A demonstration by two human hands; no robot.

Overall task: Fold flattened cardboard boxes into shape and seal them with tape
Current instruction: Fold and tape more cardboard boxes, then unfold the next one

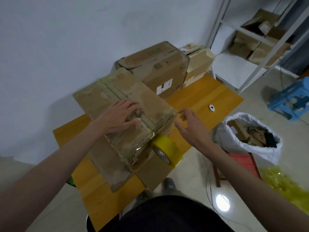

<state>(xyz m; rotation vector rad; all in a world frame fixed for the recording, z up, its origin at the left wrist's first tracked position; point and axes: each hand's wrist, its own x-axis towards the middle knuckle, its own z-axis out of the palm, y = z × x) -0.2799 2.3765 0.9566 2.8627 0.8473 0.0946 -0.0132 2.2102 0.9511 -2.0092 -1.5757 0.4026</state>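
On the worktop: we see a folded cardboard box [123, 114] lying on the yellow worktop [205, 96], its top seam covered with clear tape.
Left hand: our left hand [123, 114] lies flat on the box top, fingers spread and straight, pressing beside the seam.
Right hand: our right hand [190, 126] hovers just off the box's right edge, fingers loosely bent and holding nothing.
Tape roll: a yellow tape roll [165, 150] hangs at the box's near corner, its strip stuck to the box.
Behind: a larger closed box [155, 64] stands against the wall.
Floor: a white sack [247, 139] of scraps, a blue stool [291, 99] and a white shelf [250, 47] stand to the right.
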